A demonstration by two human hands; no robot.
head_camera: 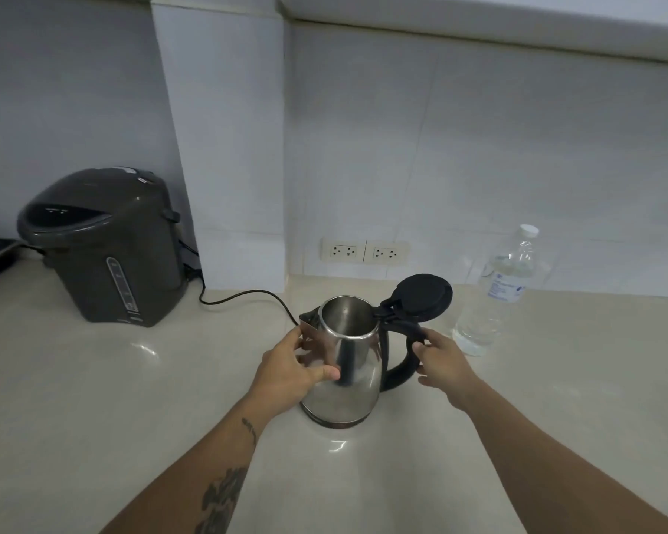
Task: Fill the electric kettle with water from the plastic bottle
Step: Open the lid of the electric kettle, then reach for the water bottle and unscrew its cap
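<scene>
Your left hand [294, 370] wraps the steel body of the electric kettle [344, 364], which stands at the counter's [93, 398] centre with its lid [421, 296] flipped open. Your right hand [442, 360] grips the black handle [403, 348]. The capped plastic bottle [498, 291] stands upright at the kettle's two o'clock, untouched.

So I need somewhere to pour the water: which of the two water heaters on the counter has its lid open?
The steel kettle between the hands: its black lid is flipped up. The grey pot stays closed.
</scene>
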